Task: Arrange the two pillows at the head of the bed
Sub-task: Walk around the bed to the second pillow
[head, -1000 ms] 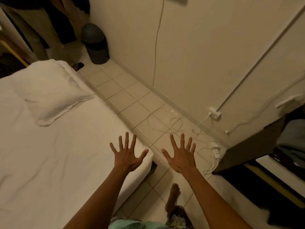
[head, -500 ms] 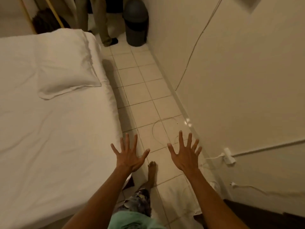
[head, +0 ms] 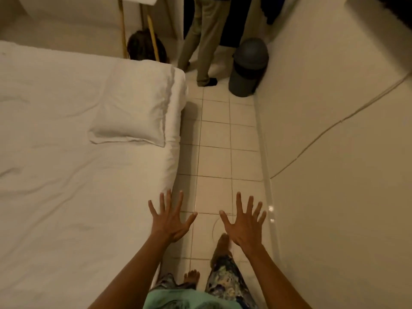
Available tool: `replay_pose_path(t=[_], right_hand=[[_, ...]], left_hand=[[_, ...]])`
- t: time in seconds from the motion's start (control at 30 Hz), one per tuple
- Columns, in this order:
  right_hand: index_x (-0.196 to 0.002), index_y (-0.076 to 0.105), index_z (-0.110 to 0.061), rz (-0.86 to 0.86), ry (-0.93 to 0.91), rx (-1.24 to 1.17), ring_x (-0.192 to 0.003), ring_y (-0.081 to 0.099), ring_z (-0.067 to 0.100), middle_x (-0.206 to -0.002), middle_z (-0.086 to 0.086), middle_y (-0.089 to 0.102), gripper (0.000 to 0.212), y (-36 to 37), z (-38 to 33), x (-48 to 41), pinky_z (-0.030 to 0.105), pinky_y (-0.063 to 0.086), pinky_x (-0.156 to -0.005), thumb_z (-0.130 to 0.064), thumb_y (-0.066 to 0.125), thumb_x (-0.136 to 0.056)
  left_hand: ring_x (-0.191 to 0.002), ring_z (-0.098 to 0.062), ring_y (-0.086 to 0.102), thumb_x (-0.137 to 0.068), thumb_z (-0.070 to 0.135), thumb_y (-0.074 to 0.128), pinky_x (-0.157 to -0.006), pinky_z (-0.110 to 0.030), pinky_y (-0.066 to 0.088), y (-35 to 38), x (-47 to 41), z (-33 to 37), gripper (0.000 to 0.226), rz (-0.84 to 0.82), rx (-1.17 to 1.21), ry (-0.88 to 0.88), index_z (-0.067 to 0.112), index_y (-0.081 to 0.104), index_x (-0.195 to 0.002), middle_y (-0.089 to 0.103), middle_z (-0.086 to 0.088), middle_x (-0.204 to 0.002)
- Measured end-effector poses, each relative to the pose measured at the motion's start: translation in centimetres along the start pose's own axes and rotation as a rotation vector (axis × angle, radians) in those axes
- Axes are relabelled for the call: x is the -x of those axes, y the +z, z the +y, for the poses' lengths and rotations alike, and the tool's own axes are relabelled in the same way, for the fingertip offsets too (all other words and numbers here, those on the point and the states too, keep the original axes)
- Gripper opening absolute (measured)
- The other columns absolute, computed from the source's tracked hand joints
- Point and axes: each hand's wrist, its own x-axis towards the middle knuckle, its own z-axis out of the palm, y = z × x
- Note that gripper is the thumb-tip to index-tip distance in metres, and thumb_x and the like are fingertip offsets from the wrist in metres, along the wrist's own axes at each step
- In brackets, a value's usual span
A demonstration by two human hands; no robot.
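Note:
One white pillow (head: 133, 103) lies flat near the far right corner of the white bed (head: 55, 175). A second pillow is not in sight. My left hand (head: 170, 219) hovers with fingers spread over the bed's right edge, holding nothing. Over the tiled floor beside it, my right hand (head: 244, 224) is spread wide and empty too. Both hands are well short of the pillow.
A narrow tiled aisle (head: 223, 152) runs between bed and wall (head: 334, 152). A dark bin (head: 248, 68) stands at its far end, next to a person's legs (head: 205, 41). Broom handles (head: 153, 39) lean behind the bed. A cable (head: 334, 128) runs along the wall.
The view has swung left along the aisle, bringing the bed, pillow and bin nearer the centre. My hands stay spread and empty, and my feet have stepped forward.

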Motion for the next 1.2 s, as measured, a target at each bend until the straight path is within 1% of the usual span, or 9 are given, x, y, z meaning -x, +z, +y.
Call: replay_pose_path(t=[0.2,0.37,0.5,0.63,0.7,0.8,0.97,1.07,1.2], right_hand=[[-0.156,-0.021,-0.034,-0.068,-0.191,0.091,-0.15,-0.021,0.042,-0.166,0.016,-0.018,0.092,-5.7,-2.6,-13.5,0.06,-0.012,-0.12,-0.082,0.018,-0.088],[-0.156,-0.02,-0.035,-0.115,-0.409,0.205,-0.151,-0.019,0.042,-0.167,0.015,-0.016,0.1,-10.7,-6.0,-24.0,0.06,-0.009,-0.12,-0.089,0.002,-0.075],[-0.158,-0.015,-0.034,-0.13,-0.559,0.278,-0.151,-0.019,0.042,-0.167,0.015,-0.014,0.093,-14.5,-10.2,-31.2,0.06,-0.009,-0.12,-0.083,0.021,-0.087],[-0.158,-0.014,-0.035,-0.11,-0.679,0.326,-0.151,-0.018,0.041,-0.167,0.014,-0.012,0.092,-17.2,-15.7,-37.8,0.058,-0.008,-0.121,-0.082,0.021,-0.088],[-0.157,-0.016,-0.037,-0.116,-0.717,0.326,-0.151,-0.018,0.041,-0.168,0.014,-0.012,0.096,-18.1,-18.6,-40.9,0.058,-0.007,-0.122,-0.088,0.012,-0.081],[-0.156,-0.017,-0.039,-0.119,-0.798,0.376,-0.152,-0.018,0.039,-0.168,0.013,-0.013,0.106,-19.8,-22.4,-44.8,0.056,-0.008,-0.122,-0.094,-0.005,-0.066],[-0.157,-0.012,-0.04,-0.093,-0.947,0.362,-0.153,-0.012,0.037,-0.169,0.01,-0.008,0.093,-22.0,-29.9,-51.4,0.058,-0.003,-0.122,-0.085,0.024,-0.085],[-0.158,-0.009,-0.037,-0.109,-0.971,0.408,-0.153,-0.007,0.04,-0.168,0.014,-0.006,0.094,-23.2,-34.0,-54.8,0.057,-0.005,-0.121,-0.084,0.028,-0.086],[-0.157,-0.012,-0.04,-0.151,-1.058,0.438,-0.153,-0.01,0.039,-0.168,0.012,-0.008,0.092,-23.8,-40.5,-59.1,0.057,-0.002,-0.123,-0.083,0.028,-0.087]], left_hand=[[-0.148,-0.034,-0.026,-0.057,0.091,-0.024,-0.114,-0.067,-0.016,-4.6,-8.2,2.1,0.106,0.043,0.074,-0.18,0.034,-0.032,-0.146,-0.033,-0.01,-0.159],[-0.149,-0.033,-0.023,-0.061,0.092,-0.02,-0.113,-0.063,-0.02,-9.6,-14.7,4.4,0.104,0.139,0.205,-0.337,0.035,-0.032,-0.147,-0.032,-0.009,-0.159],[-0.15,-0.032,-0.023,-0.074,0.088,-0.005,-0.109,-0.06,-0.025,-12.3,-18.5,5.0,0.096,0.158,0.259,-0.456,0.037,-0.026,-0.152,-0.033,-0.008,-0.158],[-0.148,-0.031,-0.027,-0.055,0.094,-0.023,-0.096,-0.052,-0.04,-13.6,-22.6,3.8,0.109,0.166,0.354,-0.533,0.037,-0.03,-0.148,-0.031,-0.009,-0.16],[-0.142,-0.028,-0.032,-0.05,0.094,-0.028,-0.092,-0.05,-0.042,-14.2,-25.2,2.6,0.113,0.164,0.388,-0.576,0.034,-0.032,-0.145,-0.03,-0.01,-0.161],[-0.143,-0.028,-0.031,-0.051,0.093,-0.028,-0.095,-0.051,-0.04,-15.9,-29.1,1.1,0.112,0.205,0.451,-0.64,0.031,-0.033,-0.145,-0.028,-0.011,-0.161],[-0.151,-0.033,-0.019,-0.057,0.093,-0.024,-0.11,-0.055,-0.028,-20.8,-35.5,-1.6,0.11,0.322,0.536,-0.751,0.036,-0.026,-0.15,-0.033,-0.007,-0.157],[-0.152,-0.033,-0.018,-0.065,0.092,-0.014,-0.115,-0.058,-0.018,-23.6,-37.5,-3.1,0.105,0.314,0.54,-0.813,0.036,-0.023,-0.153,-0.031,-0.009,-0.159],[-0.152,-0.033,-0.017,-0.061,0.092,-0.018,-0.117,-0.06,-0.014,-25.8,-40.6,-6.2,0.108,0.325,0.535,-0.927,0.034,-0.024,-0.152,-0.029,-0.01,-0.16]])
